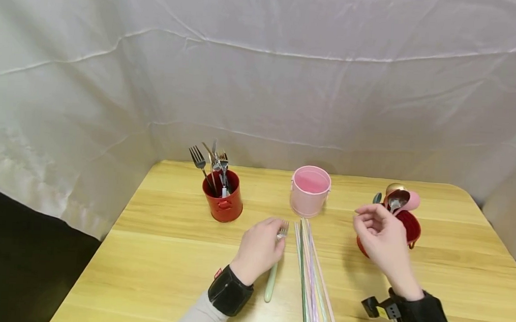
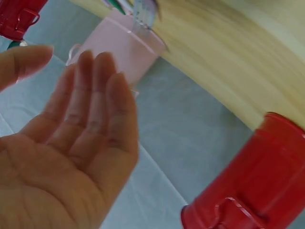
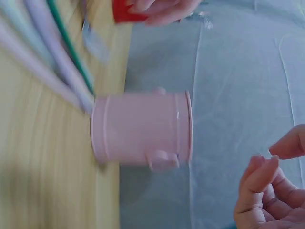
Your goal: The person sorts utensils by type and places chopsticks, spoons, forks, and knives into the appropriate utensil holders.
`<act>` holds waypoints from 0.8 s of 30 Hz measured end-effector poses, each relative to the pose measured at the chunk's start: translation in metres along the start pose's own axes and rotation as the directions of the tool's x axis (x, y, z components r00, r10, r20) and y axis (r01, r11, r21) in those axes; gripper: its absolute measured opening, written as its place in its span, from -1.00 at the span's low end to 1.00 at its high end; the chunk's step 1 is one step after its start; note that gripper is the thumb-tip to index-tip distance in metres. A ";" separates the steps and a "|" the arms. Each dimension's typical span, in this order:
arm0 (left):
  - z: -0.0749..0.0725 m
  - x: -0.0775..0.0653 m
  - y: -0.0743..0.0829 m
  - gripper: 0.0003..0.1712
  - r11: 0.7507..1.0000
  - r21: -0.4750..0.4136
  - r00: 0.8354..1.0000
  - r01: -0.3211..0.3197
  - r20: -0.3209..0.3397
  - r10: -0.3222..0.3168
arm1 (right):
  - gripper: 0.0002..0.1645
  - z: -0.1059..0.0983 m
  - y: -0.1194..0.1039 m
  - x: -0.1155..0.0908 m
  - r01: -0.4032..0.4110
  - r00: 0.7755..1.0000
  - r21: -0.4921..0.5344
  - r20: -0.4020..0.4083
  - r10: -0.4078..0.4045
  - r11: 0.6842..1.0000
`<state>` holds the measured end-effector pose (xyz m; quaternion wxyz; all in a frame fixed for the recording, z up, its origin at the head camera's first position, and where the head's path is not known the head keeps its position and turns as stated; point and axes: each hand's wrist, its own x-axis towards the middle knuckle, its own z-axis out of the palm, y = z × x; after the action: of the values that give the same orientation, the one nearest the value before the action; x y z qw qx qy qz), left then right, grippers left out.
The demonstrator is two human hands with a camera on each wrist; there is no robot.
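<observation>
A fork with a pale green handle (image 1: 270,284) lies on the table, its middle hidden in the head view by my left hand (image 1: 259,247). In the left wrist view that hand's fingers (image 2: 97,95) are extended, with nothing in them. My right hand (image 1: 384,237) is raised in front of a red bucket (image 1: 409,227) holding several spoons (image 1: 398,200). Its fingers (image 3: 259,186) are loosely bent, thumb tip close to the index fingertip, and nothing shows between them. Between the hands lies a bundle of pastel and green straws (image 1: 310,282).
A pink bucket (image 1: 307,201) stands at the back middle, behind the straws. Another red bucket (image 1: 226,208), with several forks and other cutlery (image 1: 215,166) upright in it, stands back left. Pale cloth (image 1: 262,92) hangs behind the wooden table (image 1: 155,253).
</observation>
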<state>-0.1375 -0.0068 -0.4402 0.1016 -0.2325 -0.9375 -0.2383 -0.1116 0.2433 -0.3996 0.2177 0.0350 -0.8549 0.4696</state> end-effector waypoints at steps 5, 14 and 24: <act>0.005 -0.007 -0.006 -0.74 0.997 0.016 0.997 0.076 0.030 -0.076 | -0.82 0.021 -0.001 -0.003 -0.075 0.990 0.090 0.123 0.064 0.993; 0.015 -0.008 -0.011 -0.73 0.987 0.075 0.982 0.141 0.118 -0.149 | -0.84 0.044 0.005 -0.005 -0.104 0.979 0.038 0.180 0.096 0.994; 0.017 -0.011 -0.010 -0.62 0.974 0.102 0.952 0.203 0.213 -0.221 | -0.81 0.056 0.004 -0.008 -0.118 0.968 0.033 0.226 0.107 0.992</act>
<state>-0.1339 -0.0104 -0.4619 -0.0214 -0.1517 -0.9711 -0.1831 -0.1247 0.1985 -0.4324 0.0922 0.0441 -0.8636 0.4938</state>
